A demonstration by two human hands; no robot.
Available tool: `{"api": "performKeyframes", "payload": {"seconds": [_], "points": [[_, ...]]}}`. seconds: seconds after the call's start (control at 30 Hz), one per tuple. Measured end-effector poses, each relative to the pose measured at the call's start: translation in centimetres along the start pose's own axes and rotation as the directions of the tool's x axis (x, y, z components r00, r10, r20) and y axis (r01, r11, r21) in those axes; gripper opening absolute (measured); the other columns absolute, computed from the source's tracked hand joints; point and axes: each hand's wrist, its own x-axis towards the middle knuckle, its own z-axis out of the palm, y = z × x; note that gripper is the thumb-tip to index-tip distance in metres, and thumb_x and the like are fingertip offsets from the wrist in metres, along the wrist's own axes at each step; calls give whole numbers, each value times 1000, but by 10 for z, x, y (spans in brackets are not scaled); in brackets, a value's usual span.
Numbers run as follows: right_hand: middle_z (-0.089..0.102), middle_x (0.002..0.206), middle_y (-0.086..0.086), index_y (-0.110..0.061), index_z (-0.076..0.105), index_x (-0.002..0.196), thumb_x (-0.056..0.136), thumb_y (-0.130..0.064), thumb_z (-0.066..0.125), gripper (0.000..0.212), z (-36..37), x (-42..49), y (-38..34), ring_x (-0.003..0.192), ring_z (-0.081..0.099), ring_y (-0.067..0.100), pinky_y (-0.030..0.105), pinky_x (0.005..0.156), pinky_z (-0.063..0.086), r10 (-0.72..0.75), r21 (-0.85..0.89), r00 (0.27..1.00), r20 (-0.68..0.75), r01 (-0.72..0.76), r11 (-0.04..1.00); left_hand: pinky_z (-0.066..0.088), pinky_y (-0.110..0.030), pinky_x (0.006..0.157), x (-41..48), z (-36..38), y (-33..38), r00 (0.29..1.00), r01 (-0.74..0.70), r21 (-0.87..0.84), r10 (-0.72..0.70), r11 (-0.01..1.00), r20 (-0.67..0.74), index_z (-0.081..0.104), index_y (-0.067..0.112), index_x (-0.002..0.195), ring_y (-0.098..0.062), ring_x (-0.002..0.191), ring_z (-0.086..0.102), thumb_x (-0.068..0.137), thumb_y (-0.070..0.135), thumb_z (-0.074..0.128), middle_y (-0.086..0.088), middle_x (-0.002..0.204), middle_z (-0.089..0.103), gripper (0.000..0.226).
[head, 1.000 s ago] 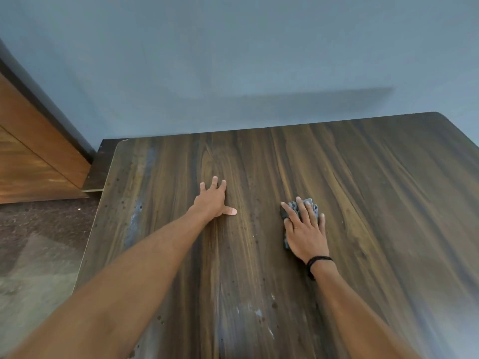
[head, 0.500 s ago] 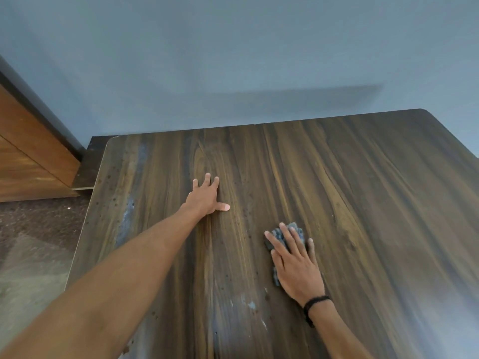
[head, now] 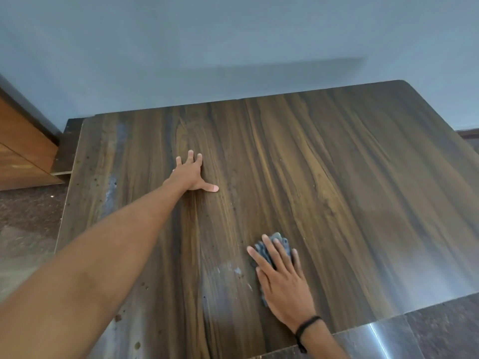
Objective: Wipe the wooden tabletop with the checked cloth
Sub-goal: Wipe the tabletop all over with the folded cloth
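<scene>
The dark wooden tabletop (head: 350,182) fills most of the view, with pale smears and small dark specks near its left and front parts. My right hand (head: 283,283) lies flat with straight fingers on the grey-blue checked cloth (head: 278,240), pressing it onto the wood near the front edge. Only the cloth's far end and a strip along my palm show; the rest is hidden under my hand. My left hand (head: 190,173) rests flat on the tabletop further back, fingers spread, thumb out to the right, holding nothing.
A blue-grey wall (head: 233,47) runs along the table's far edge. A brown wooden cabinet (head: 20,151) stands at the left, with speckled floor (head: 26,242) below it. Dark tiled floor (head: 427,332) shows past the table's front right edge.
My right hand has drawn the cloth back toward me across the wood, from mid-table to near the front edge. My left hand has stayed planted in place.
</scene>
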Motion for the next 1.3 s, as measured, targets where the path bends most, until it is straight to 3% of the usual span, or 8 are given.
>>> {"api": "performKeyframes", "payload": {"seconds": [0.17, 0.3, 0.43, 0.57, 0.73, 0.87, 1.1, 1.3], "points": [[-14, 168, -11, -53, -7, 153, 107, -46, 11, 50, -7, 10, 1, 151, -27, 14, 46, 122, -16, 173, 48, 985, 10, -173, 984, 16, -61, 115, -3, -2, 2, 1000, 12, -15, -12, 1000, -13, -8, 20, 156, -44, 146, -10, 61, 71, 75, -5, 162, -18, 136], [17, 168, -7, -48, 26, 156, 105, -41, 25, 52, -5, -32, 2, 156, 13, 19, 51, 121, 14, -8, -8, 1000, 21, 8, 1000, 18, -60, 116, -8, 7, 4, 999, 12, -31, -13, 999, -30, -7, 18, 156, -44, 146, -9, 68, 67, 73, -7, 162, -17, 129], [2, 169, -12, -55, 8, 155, 106, -44, 16, 50, -14, -30, 11, 156, -9, 15, 46, 123, -5, 195, 18, 979, 59, -197, 980, 19, -60, 116, -14, 8, 3, 999, 10, -32, -12, 999, -49, -5, 16, 156, -44, 146, -7, 72, 67, 69, -9, 162, -14, 123], [39, 160, -7, -48, 45, 148, 108, -45, 11, 52, -15, -52, 10, 149, 27, 15, 43, 117, 13, 87, 44, 990, 112, -92, 995, 17, -60, 116, -16, 10, 4, 999, 2, -39, -4, 999, -54, -5, 17, 156, -43, 146, -7, 73, 68, 67, -9, 162, -14, 121], [-3, 170, -10, -57, -1, 153, 96, -51, -5, 57, -17, -36, 9, 154, -19, 15, 47, 126, -2, 234, -5, 970, 65, -234, 972, 16, -60, 116, -19, 11, 4, 998, 11, -58, -15, 998, -68, -5, 17, 156, -42, 147, -8, 76, 66, 66, -8, 162, -14, 118], [47, 155, -4, -45, 52, 143, 107, -43, 11, 55, -12, -73, -10, 150, 25, 17, 42, 117, 17, 95, 35, 992, 86, -98, 995, 16, -60, 116, -22, 12, 5, 998, -1, -57, -2, 998, -65, -4, 17, 156, -42, 147, -8, 76, 65, 66, -8, 162, -14, 117], [48, 154, 3, -38, 56, 143, 101, -38, 30, 50, -11, -49, -43, 144, 43, 29, 57, 117, 33, 146, -6, 989, -6, -146, 989, 17, -61, 115, -20, 10, 5, 998, 5, -49, -8, 999, -65, -5, 16, 156, -43, 147, -7, 77, 65, 66, -9, 162, -14, 117], [35, 162, -4, -46, 43, 149, 104, -42, 17, 52, -12, -55, -32, 153, 22, 22, 43, 121, 7, 135, 8, 990, 26, -136, 991, 18, -60, 115, -19, 10, 2, 996, -6, -42, 2, 999, -87, -4, 17, 156, -43, 147, -7, 75, 68, 65, -8, 163, -13, 118]]}}
